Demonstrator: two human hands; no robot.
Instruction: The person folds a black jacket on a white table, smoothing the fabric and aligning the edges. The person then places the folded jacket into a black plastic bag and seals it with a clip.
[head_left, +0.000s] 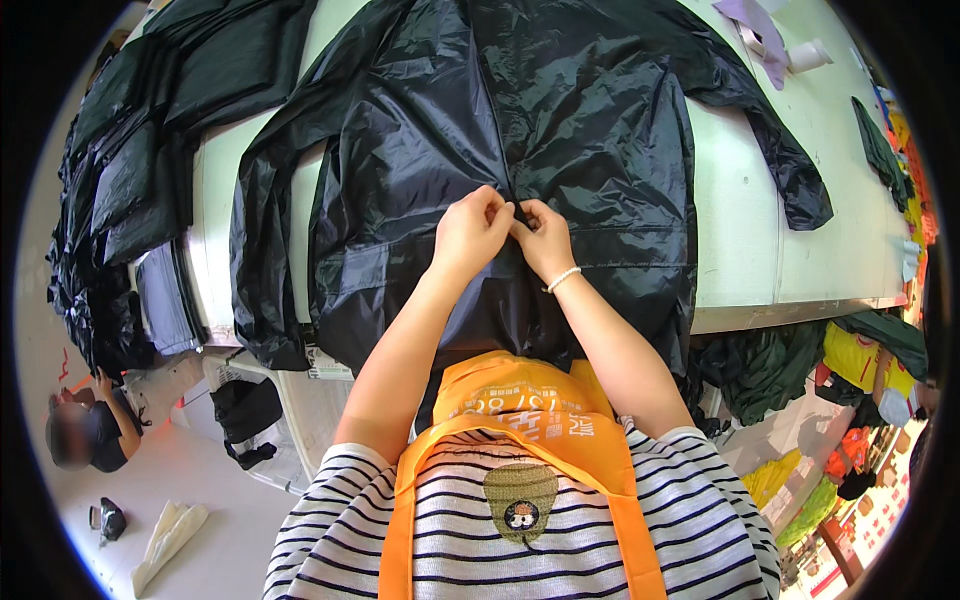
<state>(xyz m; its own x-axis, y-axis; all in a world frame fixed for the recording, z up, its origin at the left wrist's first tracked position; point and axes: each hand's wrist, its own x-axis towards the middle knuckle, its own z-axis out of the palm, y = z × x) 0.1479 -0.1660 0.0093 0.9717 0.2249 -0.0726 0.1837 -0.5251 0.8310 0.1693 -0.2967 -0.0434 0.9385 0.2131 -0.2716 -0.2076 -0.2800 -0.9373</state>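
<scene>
A shiny black jacket (590,130) lies spread on the pale table, sleeves out to both sides, its lower hem hanging over the near edge toward me. My left hand (473,230) and my right hand (545,240) meet at the middle of its front, low on the centre seam. Both hands are closed, fingertips pinching the black front edges where the two halves come together. Whether a zipper or a snap sits between the fingertips is hidden. A beaded bracelet (563,279) is on my right wrist.
Folded black garments (225,65) are piled along the table's left side. On the table (740,250), a white roll (808,56) and purple cloth (757,38) lie at the far right. Dark green cloth (765,370) hangs below the right edge. Another person (95,430) is at lower left.
</scene>
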